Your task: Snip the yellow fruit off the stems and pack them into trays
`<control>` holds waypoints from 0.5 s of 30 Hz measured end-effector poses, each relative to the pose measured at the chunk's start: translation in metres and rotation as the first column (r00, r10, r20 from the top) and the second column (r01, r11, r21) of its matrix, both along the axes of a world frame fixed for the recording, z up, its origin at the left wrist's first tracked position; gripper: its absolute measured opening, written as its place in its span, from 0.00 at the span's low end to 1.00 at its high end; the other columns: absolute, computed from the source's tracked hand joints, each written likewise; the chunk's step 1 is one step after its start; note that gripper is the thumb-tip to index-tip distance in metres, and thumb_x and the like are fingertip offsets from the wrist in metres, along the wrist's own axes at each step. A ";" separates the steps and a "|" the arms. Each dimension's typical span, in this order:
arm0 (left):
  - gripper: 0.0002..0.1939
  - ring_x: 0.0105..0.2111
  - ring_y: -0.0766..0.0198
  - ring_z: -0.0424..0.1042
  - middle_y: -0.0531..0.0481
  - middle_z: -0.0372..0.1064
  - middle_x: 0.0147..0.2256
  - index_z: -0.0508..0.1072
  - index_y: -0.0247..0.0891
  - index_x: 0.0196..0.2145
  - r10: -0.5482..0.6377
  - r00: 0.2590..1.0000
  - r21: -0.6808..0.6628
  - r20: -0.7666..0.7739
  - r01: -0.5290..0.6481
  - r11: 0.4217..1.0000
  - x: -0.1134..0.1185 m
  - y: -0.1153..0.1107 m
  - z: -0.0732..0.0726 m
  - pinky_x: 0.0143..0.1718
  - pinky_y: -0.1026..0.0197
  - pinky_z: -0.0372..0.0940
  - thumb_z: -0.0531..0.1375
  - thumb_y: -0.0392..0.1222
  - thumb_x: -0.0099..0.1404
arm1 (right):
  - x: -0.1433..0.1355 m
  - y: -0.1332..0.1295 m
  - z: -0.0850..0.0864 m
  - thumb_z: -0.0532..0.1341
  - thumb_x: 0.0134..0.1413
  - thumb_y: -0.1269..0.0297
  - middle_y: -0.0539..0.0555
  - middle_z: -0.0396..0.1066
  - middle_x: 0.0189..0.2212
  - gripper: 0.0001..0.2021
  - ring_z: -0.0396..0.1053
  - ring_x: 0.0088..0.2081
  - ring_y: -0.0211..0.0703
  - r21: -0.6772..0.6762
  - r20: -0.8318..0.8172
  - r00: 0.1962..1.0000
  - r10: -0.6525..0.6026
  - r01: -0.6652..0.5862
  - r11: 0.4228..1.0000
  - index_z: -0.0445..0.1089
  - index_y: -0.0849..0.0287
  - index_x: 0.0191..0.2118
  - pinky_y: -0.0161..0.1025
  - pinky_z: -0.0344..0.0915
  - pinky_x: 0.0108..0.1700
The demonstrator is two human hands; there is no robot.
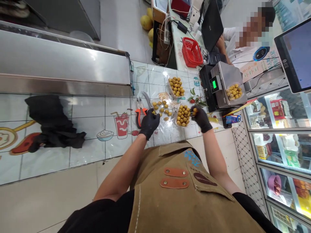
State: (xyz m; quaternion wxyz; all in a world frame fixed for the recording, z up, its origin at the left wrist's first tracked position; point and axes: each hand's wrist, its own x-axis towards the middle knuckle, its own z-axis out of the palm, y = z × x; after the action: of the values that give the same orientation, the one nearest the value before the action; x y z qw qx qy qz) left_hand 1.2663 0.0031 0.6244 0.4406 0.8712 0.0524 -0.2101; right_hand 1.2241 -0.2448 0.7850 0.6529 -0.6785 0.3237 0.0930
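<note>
My left hand, in a black glove, is closed beside some loose longans lying on clear plastic. A bit of yellow shows at its fingertips, too small to make out. Just above those fingers lies a curved metal blade; whether they touch it I cannot tell. Orange-handled pliers rest to the left of this hand. My right hand, gloved too, pinches a longan at the right side of a clear tub full of longans. Behind that stands a second filled tub.
A scale with a tub of longans on it stands at the right. Black cloth lies on the left of the tiled counter. Beyond are a red basket, a laptop and a seated person. Glass-fronted fridges line the right.
</note>
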 end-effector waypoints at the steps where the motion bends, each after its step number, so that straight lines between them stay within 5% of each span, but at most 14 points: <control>1: 0.33 0.52 0.41 0.83 0.35 0.84 0.48 0.70 0.31 0.71 0.002 1.000 -0.004 0.001 -0.002 1.000 0.000 0.000 -0.001 0.52 0.51 0.74 0.59 0.51 0.75 | 0.001 0.025 -0.017 0.64 0.62 0.44 0.49 0.69 0.31 0.18 0.61 0.27 0.35 0.049 -0.028 0.999 0.026 -0.025 0.999 0.65 0.54 0.38 0.30 0.54 0.25; 5: 0.33 0.52 0.42 0.83 0.35 0.84 0.49 0.70 0.31 0.71 0.005 1.000 -0.003 -0.003 -0.005 1.000 -0.003 0.001 -0.002 0.52 0.51 0.73 0.59 0.51 0.75 | 0.009 0.096 -0.065 0.69 0.60 0.46 0.52 0.74 0.38 0.17 0.73 0.35 0.39 0.191 -0.063 0.986 0.153 -0.138 0.972 0.72 0.55 0.41 0.33 0.71 0.30; 8: 0.31 0.52 0.43 0.83 0.35 0.84 0.49 0.70 0.32 0.70 0.015 1.000 0.014 0.010 -0.015 1.000 -0.007 0.003 -0.001 0.53 0.51 0.74 0.58 0.48 0.74 | 0.012 0.104 -0.072 0.72 0.59 0.50 0.53 0.75 0.44 0.15 0.76 0.42 0.42 0.168 -0.041 0.984 0.171 -0.162 0.973 0.72 0.54 0.41 0.37 0.78 0.36; 11: 0.28 0.50 0.44 0.83 0.39 0.83 0.44 0.72 0.33 0.67 0.025 0.999 0.027 0.036 -0.026 0.999 -0.012 0.008 0.000 0.57 0.49 0.73 0.57 0.47 0.75 | 0.006 0.066 -0.056 0.72 0.57 0.54 0.53 0.76 0.47 0.15 0.76 0.47 0.43 -0.005 0.060 0.994 0.095 -0.095 0.995 0.73 0.52 0.45 0.36 0.79 0.39; 13: 0.26 0.48 0.44 0.83 0.42 0.82 0.41 0.74 0.34 0.65 0.013 0.999 0.038 0.037 -0.015 0.999 -0.015 0.013 0.001 0.59 0.48 0.73 0.57 0.47 0.75 | -0.002 0.015 -0.033 0.71 0.57 0.54 0.53 0.76 0.50 0.18 0.78 0.47 0.43 -0.170 0.182 0.983 0.004 0.027 0.985 0.72 0.50 0.50 0.38 0.81 0.42; 15: 0.26 0.49 0.43 0.82 0.42 0.81 0.41 0.73 0.33 0.65 -0.013 1.000 0.050 0.027 0.012 0.999 -0.017 0.016 0.005 0.60 0.46 0.72 0.57 0.46 0.74 | -0.007 -0.048 -0.005 0.66 0.62 0.54 0.53 0.76 0.51 0.18 0.79 0.46 0.43 -0.327 0.264 0.951 -0.161 0.245 0.913 0.68 0.49 0.56 0.40 0.81 0.43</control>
State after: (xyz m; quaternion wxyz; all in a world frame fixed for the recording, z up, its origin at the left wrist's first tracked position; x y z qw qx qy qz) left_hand 1.2496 0.0191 0.6290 0.4180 0.8851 0.0461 -0.1993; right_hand 1.2168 -0.2932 0.7801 0.5586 -0.7539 0.3260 -0.1157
